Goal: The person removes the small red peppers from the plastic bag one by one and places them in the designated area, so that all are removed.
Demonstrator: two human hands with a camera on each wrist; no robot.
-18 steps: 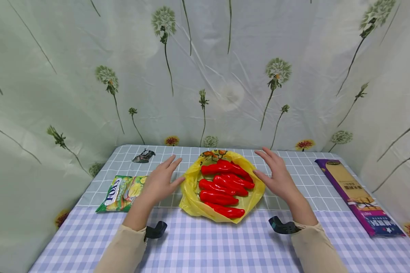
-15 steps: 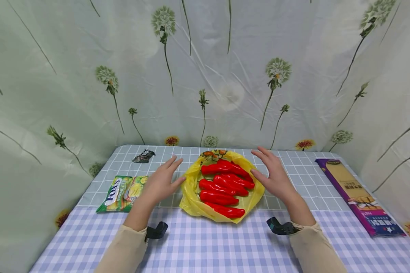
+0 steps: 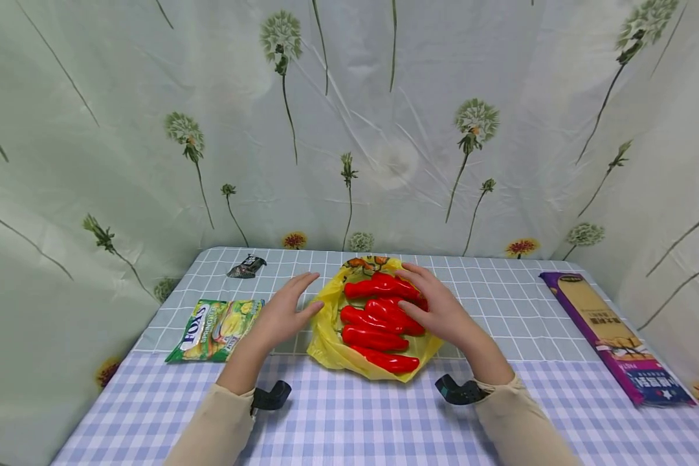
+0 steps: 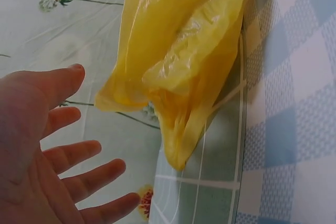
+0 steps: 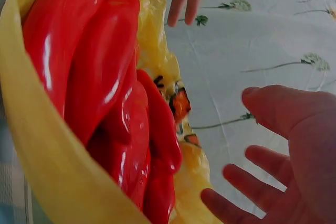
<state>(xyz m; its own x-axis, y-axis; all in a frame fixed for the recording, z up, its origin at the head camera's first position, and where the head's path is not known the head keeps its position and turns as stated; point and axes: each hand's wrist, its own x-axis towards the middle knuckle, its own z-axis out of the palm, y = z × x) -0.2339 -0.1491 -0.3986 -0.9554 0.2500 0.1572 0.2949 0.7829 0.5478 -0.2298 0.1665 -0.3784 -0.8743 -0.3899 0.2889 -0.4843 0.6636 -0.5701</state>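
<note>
A yellow plastic bag [image 3: 326,349] stands on the table with its mouth folded wide. Several glossy red peppers [image 3: 373,337] lie inside it. To the bag's left, my left hand [image 3: 285,314] hovers with fingers spread, holding nothing; the left wrist view shows a gap between its thumb and the bag [image 4: 184,40]. Over the right side of the bag is my right hand [image 3: 439,310], which hides part of the rim and some peppers in the head view. Its fingers are extended and hold nothing. In the right wrist view they stand apart from the peppers [image 5: 105,61].
A green Fox's candy packet [image 3: 215,330] lies to the left, with a small black wrapper [image 3: 247,266] behind it. Along the right side rests a long purple pasta packet [image 3: 611,336]. A dandelion-print curtain [image 3: 408,129] closes off the back and sides.
My right hand has moved left, from beside the bag to over its right part. The left hand has shifted slightly to the right. The bag and peppers stay put.
</note>
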